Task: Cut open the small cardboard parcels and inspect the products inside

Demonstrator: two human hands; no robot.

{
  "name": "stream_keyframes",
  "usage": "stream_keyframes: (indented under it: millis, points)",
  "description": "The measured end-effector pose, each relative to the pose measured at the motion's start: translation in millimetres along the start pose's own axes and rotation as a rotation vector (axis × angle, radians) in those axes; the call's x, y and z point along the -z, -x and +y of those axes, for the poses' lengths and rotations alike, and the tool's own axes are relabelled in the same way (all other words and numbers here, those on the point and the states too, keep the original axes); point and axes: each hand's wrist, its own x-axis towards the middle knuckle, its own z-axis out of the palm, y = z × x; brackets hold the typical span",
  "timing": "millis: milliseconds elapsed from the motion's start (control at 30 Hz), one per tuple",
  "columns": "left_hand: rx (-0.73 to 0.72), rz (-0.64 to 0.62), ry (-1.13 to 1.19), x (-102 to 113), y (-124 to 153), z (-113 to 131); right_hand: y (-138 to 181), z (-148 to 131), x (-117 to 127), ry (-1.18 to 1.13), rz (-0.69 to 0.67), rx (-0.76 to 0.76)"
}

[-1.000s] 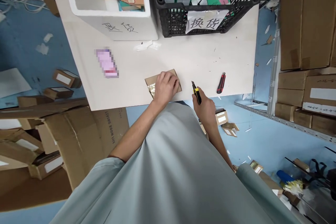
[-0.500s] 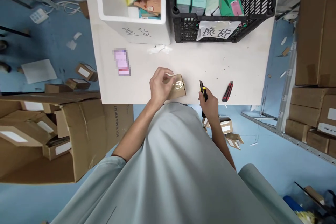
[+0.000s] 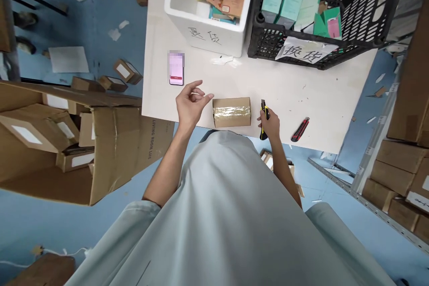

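Observation:
A small brown cardboard box (image 3: pixel 232 111) with clear tape across its top lies near the front edge of the white table (image 3: pixel 328 98). My left hand (image 3: pixel 189 103) hovers just left of the box, fingers apart, holding nothing. To the right of the box, my right hand (image 3: pixel 270 125) grips a yellow and black utility knife (image 3: pixel 263 116) with its tip pointing away from me.
A red and black knife (image 3: pixel 300 129) lies right of my hand. A phone (image 3: pixel 176 68), a white foam bin (image 3: pixel 208 13) of booklets and a black crate (image 3: pixel 321 13) of teal boxes sit further back. Big open cartons (image 3: pixel 67 138) stand on the blue floor at left, shelves of boxes at right.
My left hand turned the box over, set it down with the taped side up, and let go. The right hand kept holding the knife. My head has shifted, so the view slid right.

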Motion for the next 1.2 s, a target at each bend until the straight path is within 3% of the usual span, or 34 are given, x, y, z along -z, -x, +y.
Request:
stream_keyframes:
  millis: [133,233,333,433,700,933,1033,1200]
  points:
    - [-0.037,-0.05,0.036,4.8,-10.1,4.3,-10.5,8.3,-9.5,-0.063,-0.023,0.017]
    - [-0.026,-0.119,-0.102,6.1,-3.3,-0.7,-23.2,15.5,-22.2,-0.139,-0.034,-0.002]
    - [0.106,-0.279,-0.273,4.7,8.2,-13.1,-37.5,21.9,-35.8,-0.167,-0.021,-0.071]
    - [0.243,-0.38,-0.28,4.8,12.0,-25.6,-47.4,25.3,-45.9,-0.161,-0.017,-0.139]
    - [0.384,-0.389,-0.037,34.0,-15.3,-49.2,-47.5,18.5,-73.8,-0.266,-0.081,-0.161]
    - [0.434,-0.247,0.086,67.7,-13.8,-75.6,-23.9,7.0,-82.0,-0.219,-0.022,-0.063]
    - [0.458,-0.209,0.099,58.0,-14.8,-89.9,-3.7,2.9,-67.4,-0.082,0.113,-0.022]
    - [0.533,-0.262,0.172,11.2,-26.1,-112.6,30.4,-6.0,-44.4,0.153,0.317,-0.036]
